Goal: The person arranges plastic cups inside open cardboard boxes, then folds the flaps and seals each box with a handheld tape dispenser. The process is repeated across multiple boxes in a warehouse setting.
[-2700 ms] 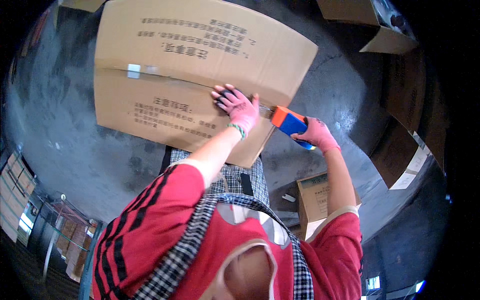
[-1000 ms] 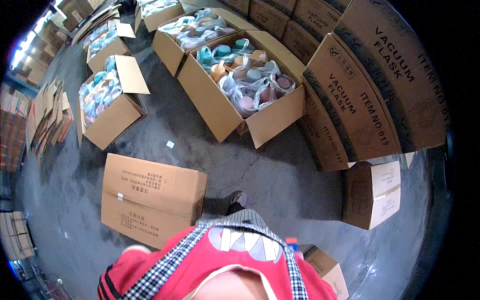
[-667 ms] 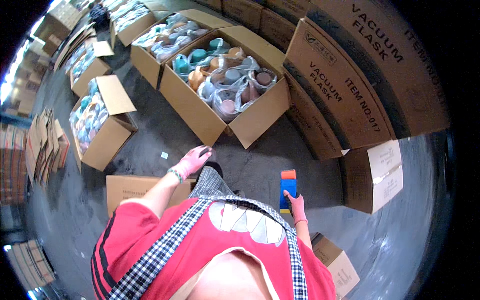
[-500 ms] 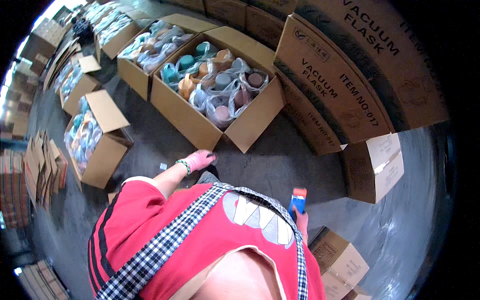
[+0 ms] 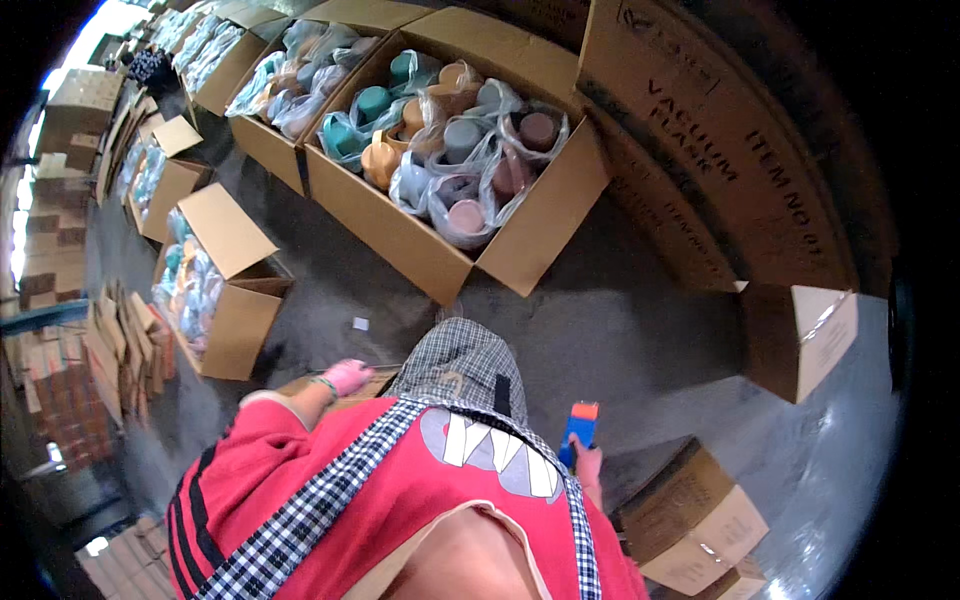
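Observation:
My right hand [image 5: 588, 462] is closed around the handle of a tape dispenser [image 5: 581, 424], blue with an orange end, held low at my right side. At my left side, my left hand [image 5: 348, 376] wears a pink glove, with a beaded bracelet on the wrist. It is just above or beside a strip of brown cardboard [image 5: 372, 386]; I cannot tell if they touch, and its fingers are too small and blurred to read. Ahead stands a large open carton [image 5: 390, 235] of flasks [image 5: 463, 141] in clear plastic bags, coloured teal, orange, grey and pink.
More open cartons of bagged flasks run off to the far left, one nearer carton [image 5: 240, 330] among them. Flattened cardboard [image 5: 128, 345] leans at left. Tall stacked cartons [image 5: 690, 130] line the right, with closed boxes [image 5: 800, 345] below. A small white scrap [image 5: 361, 324] lies on the floor.
My left hand has drawn back leftward and down, away from the large carton. My checked-cloth leg now shows in front. The tape dispenser is slightly lower and further left in view.

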A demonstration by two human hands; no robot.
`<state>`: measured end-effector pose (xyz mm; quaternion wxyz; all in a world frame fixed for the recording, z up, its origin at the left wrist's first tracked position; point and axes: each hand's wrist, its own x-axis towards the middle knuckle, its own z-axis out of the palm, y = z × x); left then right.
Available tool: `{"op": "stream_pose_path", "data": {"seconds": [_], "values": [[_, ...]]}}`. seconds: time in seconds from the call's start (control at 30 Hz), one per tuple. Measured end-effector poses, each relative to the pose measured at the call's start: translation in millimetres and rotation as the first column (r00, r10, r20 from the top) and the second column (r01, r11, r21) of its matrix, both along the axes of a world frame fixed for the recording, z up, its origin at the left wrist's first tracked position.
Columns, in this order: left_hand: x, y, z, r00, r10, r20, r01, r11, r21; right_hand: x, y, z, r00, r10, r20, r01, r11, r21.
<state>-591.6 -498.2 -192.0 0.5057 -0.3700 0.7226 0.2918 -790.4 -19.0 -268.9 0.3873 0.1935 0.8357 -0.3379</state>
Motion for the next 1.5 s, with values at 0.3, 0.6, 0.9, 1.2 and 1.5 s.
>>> {"op": "stream_pose_path", "data": {"seconds": [0.3, 0.6, 0.9, 1.2, 1.5], "values": [[-95, -19, -67, 0.772, -0.489, -0.407, 0.339, 0.857, -0.388, 24, -10, -43, 0.983, -0.139, 0.122, 0.150, 0.985, -0.082], [-270, -67, -195, 0.581, -0.813, -0.042, 0.793, 0.577, -0.198, 113, 61, -12, 0.924, -0.195, 0.330, 0.089, 0.947, 0.309], [-248, -71, -239, 0.440, -0.839, -0.321, 0.690, 0.544, -0.477, 163, 12, -14, 0.886, -0.440, 0.148, 0.422, 0.896, 0.135], [-181, -48, -205, 0.598, -0.764, -0.242, 0.605, 0.629, -0.489, 205, -1, 36, 0.868, -0.473, 0.155, 0.484, 0.874, -0.043], [-98, 51, -217, 0.544, -0.824, -0.159, 0.751, 0.563, -0.346, 276, 52, -9, 0.860, -0.494, 0.132, 0.469, 0.865, 0.181]]}}
